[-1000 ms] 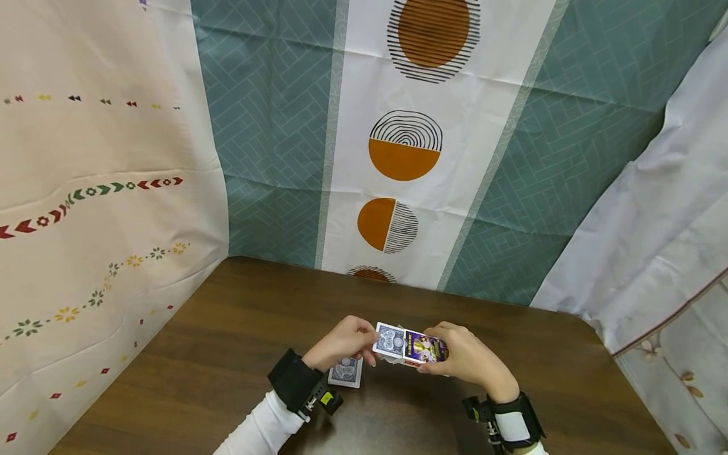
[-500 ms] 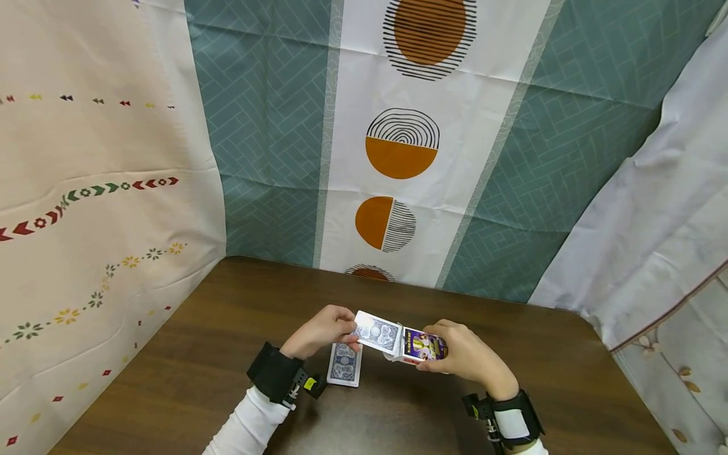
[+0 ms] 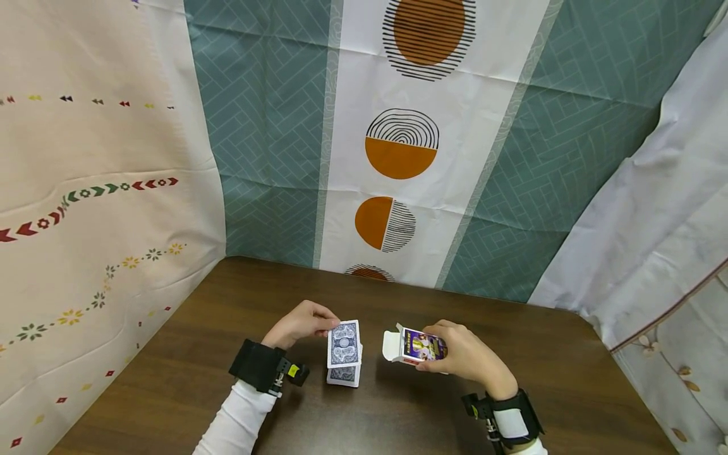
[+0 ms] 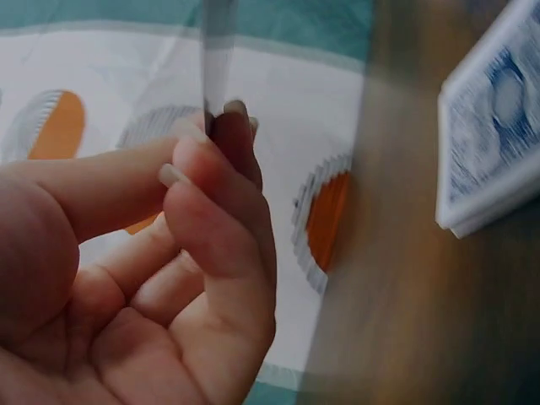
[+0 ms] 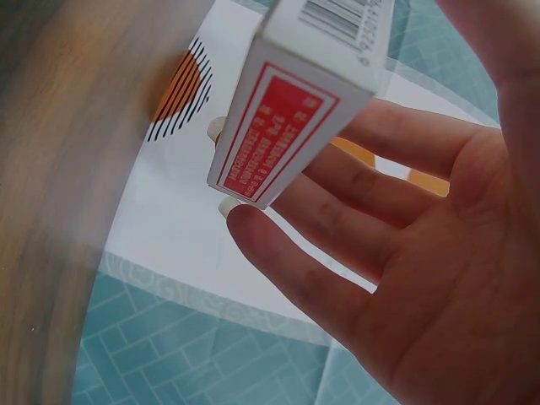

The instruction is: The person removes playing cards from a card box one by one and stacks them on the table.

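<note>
Plainly, the left hand point(image 3: 300, 325) pinches a blue-backed playing card point(image 3: 344, 344) by its upper left corner, the fingertips almost meeting, with just a thin edge between them. In the left wrist view its fingers point(image 4: 224, 228) bend toward the thumb, and what they hold runs upward as a narrow, blurred strip; whether it is 1 card or several, I cannot tell. Seen from the head, the held card partly hides a stack of face-down cards point(image 3: 343, 377) lying on the dark wooden worktop point(image 3: 421, 420). In the left wrist view that stack is cut off by the frame's right side, apart from the hand.

The right hand point(image 3: 469, 355) grips a card box point(image 3: 424, 347) to the right of the stack, thumb on the near side and fingers on the far side, parted by the box's width. The box's purple printed face is turned up, and its white flap point(image 3: 391, 346) sticks out at the end toward the left hand. The right wrist view shows a red label point(image 5: 274, 139) and a barcode point(image 5: 342, 18) on the box's white sides.

Each wrist wears a black strap, and a white sleeve point(image 3: 234, 418) covers the left forearm. Behind the worktop hangs a teal and white cloth point(image 3: 279, 126) with orange circles.
</note>
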`<state>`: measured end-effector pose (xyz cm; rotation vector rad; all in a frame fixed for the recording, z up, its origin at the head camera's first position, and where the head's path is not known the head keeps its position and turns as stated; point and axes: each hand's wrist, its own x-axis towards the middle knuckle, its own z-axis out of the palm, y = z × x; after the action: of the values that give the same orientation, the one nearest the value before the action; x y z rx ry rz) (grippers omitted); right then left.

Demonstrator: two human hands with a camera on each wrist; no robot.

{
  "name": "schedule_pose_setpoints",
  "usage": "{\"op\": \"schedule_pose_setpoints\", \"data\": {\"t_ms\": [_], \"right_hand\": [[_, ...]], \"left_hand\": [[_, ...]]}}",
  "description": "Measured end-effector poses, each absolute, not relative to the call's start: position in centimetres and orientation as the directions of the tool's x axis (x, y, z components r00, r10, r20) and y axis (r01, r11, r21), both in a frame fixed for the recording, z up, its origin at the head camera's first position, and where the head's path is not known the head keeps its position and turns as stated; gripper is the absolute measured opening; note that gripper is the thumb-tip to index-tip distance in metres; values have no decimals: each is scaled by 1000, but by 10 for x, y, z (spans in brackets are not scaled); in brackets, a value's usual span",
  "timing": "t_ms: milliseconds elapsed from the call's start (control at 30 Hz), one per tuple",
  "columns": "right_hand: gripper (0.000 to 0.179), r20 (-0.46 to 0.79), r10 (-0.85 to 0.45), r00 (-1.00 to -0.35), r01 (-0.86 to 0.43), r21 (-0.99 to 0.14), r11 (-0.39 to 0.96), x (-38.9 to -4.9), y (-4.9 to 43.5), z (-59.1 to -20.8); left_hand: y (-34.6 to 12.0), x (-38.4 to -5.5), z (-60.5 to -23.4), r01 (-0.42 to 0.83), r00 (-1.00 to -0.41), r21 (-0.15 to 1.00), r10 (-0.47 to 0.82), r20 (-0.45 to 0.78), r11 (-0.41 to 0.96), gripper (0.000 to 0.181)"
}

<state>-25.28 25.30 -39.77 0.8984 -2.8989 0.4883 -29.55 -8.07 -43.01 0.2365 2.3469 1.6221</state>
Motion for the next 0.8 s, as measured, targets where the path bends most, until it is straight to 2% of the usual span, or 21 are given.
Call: {"op": "schedule_pose_setpoints", "data": {"t_ms": [333,800], "right_hand": [[58,142,-521,-841,-539,-275,796,-252,252,-399],[58,132,-518,-845,-533,-276,799,-253,251,-399]], "left_hand": [[-72,-300,-458,-79,-982,869,111,-151,488,13],[-57,-300,-474,-31,-1000,765,-22,-22,643,16]]}}
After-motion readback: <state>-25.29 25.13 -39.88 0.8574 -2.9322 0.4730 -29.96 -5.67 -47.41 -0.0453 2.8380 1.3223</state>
